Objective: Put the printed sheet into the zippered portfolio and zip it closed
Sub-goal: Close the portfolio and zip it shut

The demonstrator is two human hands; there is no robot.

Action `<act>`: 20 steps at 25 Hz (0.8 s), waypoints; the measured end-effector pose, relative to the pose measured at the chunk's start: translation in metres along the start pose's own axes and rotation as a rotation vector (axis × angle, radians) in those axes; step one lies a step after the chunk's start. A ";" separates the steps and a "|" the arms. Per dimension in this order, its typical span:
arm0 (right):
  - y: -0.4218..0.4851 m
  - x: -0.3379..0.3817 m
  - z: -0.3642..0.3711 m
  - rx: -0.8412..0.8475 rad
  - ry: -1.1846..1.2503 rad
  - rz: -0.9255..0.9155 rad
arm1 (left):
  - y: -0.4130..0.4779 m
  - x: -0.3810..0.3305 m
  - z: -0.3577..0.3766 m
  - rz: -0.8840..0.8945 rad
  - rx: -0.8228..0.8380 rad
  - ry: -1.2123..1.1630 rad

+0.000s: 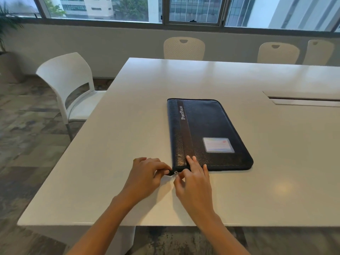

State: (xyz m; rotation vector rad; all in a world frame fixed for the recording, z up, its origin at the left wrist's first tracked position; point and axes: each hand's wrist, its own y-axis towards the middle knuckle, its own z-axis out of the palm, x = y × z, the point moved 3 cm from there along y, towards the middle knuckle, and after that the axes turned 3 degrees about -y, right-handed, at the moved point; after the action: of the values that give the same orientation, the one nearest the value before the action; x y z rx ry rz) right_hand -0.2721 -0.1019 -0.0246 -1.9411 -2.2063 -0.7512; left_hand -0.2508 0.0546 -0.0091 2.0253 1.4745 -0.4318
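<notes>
A dark blue zippered portfolio (207, 129) lies flat and closed on the white table (128, 126), with "PortFolio" printed along its spine and a clear card window near its front right. My left hand (147, 173) pinches the black zipper tail at the portfolio's near left corner. My right hand (193, 179) rests two fingers on the cover near the spine while its thumb and a finger pinch the small metal zipper pull (176, 172). No printed sheet is visible.
A white chair (70, 85) stands at the table's left side, and three cream chairs (184, 47) line the far side under the windows. A cable slot (301, 99) is cut in the table at right. The table's near edge runs just below my forearms.
</notes>
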 end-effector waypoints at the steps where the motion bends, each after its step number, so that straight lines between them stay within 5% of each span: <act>1: 0.001 -0.004 -0.002 -0.015 0.038 0.008 | 0.001 0.001 0.000 -0.010 -0.017 0.006; 7: 0.005 -0.038 -0.021 -0.049 0.100 0.072 | 0.003 -0.007 0.000 -0.071 -0.065 0.044; 13: 0.003 -0.145 -0.076 -0.164 0.013 0.304 | 0.001 0.003 -0.013 -0.087 -0.044 0.091; 18: 0.003 -0.183 -0.086 -0.177 0.032 0.274 | 0.010 -0.004 -0.018 -0.053 0.295 0.150; 20: 0.005 -0.191 -0.087 -0.174 0.061 0.247 | 0.030 -0.017 -0.024 -0.034 0.287 0.118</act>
State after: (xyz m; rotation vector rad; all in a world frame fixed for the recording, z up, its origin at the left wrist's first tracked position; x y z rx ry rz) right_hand -0.2538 -0.3111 -0.0233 -2.1859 -1.8749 -0.9742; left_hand -0.2300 0.0504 0.0276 2.2846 1.5955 -0.5746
